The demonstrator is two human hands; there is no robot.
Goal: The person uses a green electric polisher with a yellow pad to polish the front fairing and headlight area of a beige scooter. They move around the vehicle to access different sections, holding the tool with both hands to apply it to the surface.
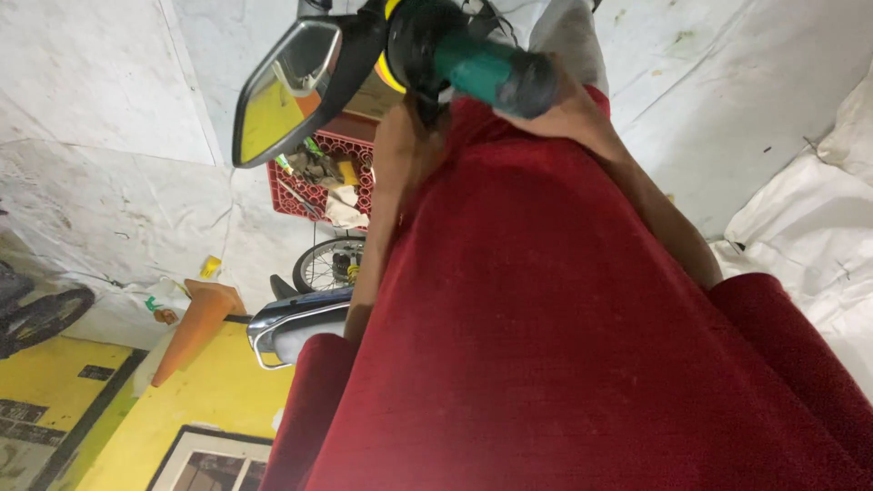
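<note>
A green and black round tool with a thick rubbery handle [482, 64] sits at the very top of the view, right at the end of the person's arms. The right hand [568, 105] is up against the dark end of that handle, and the grip looks wrapped around it from behind, though the fingers are mostly hidden, so I cannot tell how tight they are. The left hand [414, 114] reaches up under the black part of the tool beside a yellow ring; its grip is hidden too, so I cannot tell if it is apart or together. Both arms are bare and stretch straight away from the body, close to each other, with wide dark red cloth sleeves [546, 345] filling the middle and bottom of the view. Just left of the tool is a black side mirror with shiny glass [291, 86]. Farther off there is a red plastic crate full of small bits and rags [318, 182], a spoked wheel [327, 264], a shiny chrome rack [291, 323] and an orange cone [195, 327]. The room has worn white sheets [109, 136] over most surfaces and a yellow painted part with black lines [209, 400]. The view seems tilted, so which way is up is hard to tell.
</note>
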